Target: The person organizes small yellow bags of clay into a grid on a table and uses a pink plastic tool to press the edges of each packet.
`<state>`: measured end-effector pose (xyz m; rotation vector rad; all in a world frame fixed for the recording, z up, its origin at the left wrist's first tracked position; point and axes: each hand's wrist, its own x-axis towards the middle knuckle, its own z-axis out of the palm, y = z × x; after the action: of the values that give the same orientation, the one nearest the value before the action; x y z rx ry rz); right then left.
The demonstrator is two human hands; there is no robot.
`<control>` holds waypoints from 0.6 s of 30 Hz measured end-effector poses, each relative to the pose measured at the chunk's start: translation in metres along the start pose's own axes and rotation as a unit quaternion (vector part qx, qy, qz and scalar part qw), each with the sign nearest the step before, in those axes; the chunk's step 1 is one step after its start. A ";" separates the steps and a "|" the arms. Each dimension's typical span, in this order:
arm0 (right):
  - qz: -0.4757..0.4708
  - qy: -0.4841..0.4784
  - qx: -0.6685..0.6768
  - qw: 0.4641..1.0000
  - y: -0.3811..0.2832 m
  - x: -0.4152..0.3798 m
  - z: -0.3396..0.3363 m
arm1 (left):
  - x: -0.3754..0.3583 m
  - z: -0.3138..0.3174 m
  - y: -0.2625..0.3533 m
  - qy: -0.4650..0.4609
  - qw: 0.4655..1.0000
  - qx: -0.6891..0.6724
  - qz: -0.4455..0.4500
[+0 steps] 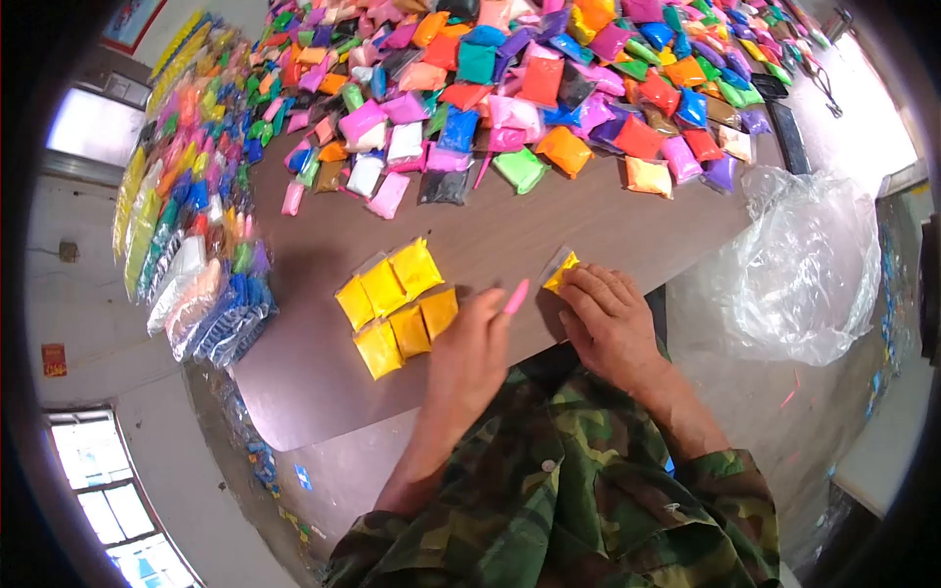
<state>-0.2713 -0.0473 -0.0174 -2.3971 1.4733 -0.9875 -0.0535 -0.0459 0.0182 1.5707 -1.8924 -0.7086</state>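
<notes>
Head view of a brown table (608,220) with both hands at its near edge, lower centre of the frame. The right hand (613,318) lies fingers-down on a small yellow packet (562,271), covering most of it so that only its upper corner shows; whether the fingers pinch it or merely press it cannot be told. The left hand (473,348) is loosely curled around a pink stick (517,295), whose tip projects above the knuckles, just left of the packet. Left of the left hand, a group of yellow packets (397,306) lies in two rough rows, close to the hand but apart from it. Across the upper frame a large heap of mixed-colour packets (529,88) fills the far table. At the left edge hang bundled strips of packets (196,225). At right, a crumpled clear plastic bag (809,265) lies at the table's corner. Camouflage sleeves (569,480) fill the bottom centre
</notes>
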 end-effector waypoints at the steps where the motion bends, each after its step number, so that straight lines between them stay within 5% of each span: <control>1: 0.001 0.005 -0.002 1.000 0.000 -0.002 -0.002 | 0.006 0.014 0.004 0.000 1.000 -0.001 0.022; 7: 0.019 0.042 0.017 0.999 0.001 -0.008 -0.002 | 0.030 0.044 0.008 -0.031 0.991 0.028 0.125; 14: 0.012 0.048 0.013 0.999 0.002 -0.009 -0.001 | 0.055 0.039 0.008 -0.060 0.985 0.112 0.119; 18: 0.015 0.060 0.022 0.998 0.004 -0.008 0.001 | 0.066 0.044 0.009 -0.042 0.991 0.040 0.120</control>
<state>-0.2761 -0.0427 -0.0237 -2.3151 1.5058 -1.1622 -0.1003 -0.1082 0.0004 1.3472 -2.1504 -0.6079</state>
